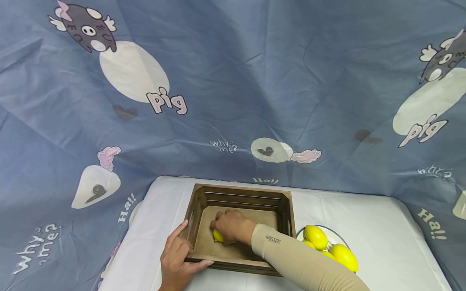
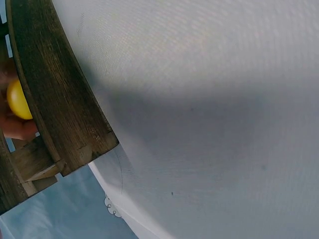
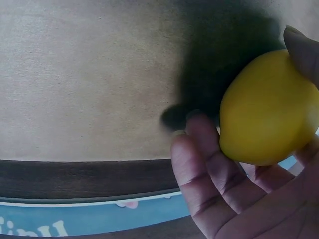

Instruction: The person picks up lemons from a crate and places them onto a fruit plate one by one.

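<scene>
A brown slatted wooden crate [image 1: 233,262] stands on the white table. Inside it my right hand [image 1: 233,226] holds a yellow lemon [image 1: 217,235] low over the crate's floor, left of the middle. The right wrist view shows this lemon [image 3: 269,109] between thumb and curved fingers [image 3: 187,159], its dark shadow on the floor beside it. At the crate's near left corner my left hand [image 1: 176,254] grips the wood, thumb along the front and fingers on the left side. Through the crate's side the left wrist view catches part of the lemon [image 2: 19,99]; the left hand is hidden there.
Right of the crate, a white plate [image 1: 335,237] with a blue rim bears several lemons [image 1: 316,237], partly behind my right sleeve [image 1: 291,254]. A blue printed cloth [image 1: 233,101] rises behind the white-covered table [image 1: 386,234].
</scene>
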A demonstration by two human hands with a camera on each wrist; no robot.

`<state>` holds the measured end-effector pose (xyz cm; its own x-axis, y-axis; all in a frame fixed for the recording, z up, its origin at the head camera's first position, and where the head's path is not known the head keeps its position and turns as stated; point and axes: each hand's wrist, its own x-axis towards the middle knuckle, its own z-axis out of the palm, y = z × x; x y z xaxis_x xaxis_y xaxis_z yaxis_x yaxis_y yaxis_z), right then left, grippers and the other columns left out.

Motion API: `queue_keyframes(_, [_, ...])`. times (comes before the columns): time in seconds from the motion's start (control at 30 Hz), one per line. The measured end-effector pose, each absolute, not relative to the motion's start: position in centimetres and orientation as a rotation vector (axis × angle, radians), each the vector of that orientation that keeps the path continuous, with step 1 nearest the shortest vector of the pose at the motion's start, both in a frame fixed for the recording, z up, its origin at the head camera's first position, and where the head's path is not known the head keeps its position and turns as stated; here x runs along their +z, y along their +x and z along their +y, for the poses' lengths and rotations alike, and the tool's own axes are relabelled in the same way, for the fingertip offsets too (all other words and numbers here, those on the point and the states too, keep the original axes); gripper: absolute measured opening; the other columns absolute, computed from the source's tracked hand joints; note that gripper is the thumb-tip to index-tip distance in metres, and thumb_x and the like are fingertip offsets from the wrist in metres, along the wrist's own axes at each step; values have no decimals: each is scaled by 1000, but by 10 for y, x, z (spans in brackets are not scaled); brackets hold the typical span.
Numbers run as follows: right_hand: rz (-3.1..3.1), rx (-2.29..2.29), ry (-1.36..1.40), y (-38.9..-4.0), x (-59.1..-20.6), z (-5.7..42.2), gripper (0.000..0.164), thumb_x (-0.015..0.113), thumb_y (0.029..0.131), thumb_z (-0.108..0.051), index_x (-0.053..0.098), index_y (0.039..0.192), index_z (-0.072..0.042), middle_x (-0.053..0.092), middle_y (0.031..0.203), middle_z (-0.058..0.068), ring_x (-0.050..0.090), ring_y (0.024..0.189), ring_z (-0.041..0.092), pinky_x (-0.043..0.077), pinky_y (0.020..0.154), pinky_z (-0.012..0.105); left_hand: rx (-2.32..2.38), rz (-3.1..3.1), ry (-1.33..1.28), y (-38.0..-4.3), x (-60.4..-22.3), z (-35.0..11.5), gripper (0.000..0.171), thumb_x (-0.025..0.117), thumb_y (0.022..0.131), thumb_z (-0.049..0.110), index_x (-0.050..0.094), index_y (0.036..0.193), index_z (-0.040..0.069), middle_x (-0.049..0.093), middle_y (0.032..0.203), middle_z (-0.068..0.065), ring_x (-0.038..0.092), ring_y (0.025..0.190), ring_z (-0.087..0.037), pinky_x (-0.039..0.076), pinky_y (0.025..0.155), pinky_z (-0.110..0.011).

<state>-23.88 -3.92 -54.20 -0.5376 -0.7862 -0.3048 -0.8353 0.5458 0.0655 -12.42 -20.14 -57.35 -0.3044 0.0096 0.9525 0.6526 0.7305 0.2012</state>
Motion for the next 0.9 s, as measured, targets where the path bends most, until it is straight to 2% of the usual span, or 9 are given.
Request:
queue_keyframes(0.67, [2507, 175, -1347, -238, -537, -41, 65, 93, 76, -49, 64, 133, -38, 60, 116, -4, 63, 99, 16, 59, 74, 29, -696, -1785, -524, -124, -577, -204, 70, 75, 86, 67, 45, 63, 8, 46, 68, -5, 69, 108, -47, 52, 111, -31])
queue_keyframes(0.9, [2509, 118, -1369, -241, -533, -41, 64, 93, 76, -48, 64, 131, -36, 59, 115, -4, 62, 96, 14, 58, 72, 25, -692, -1800, -514, -124, -574, -203, 71, 74, 86, 68, 45, 63, 8, 46, 67, -5, 69, 107, -47, 52, 111, -30])
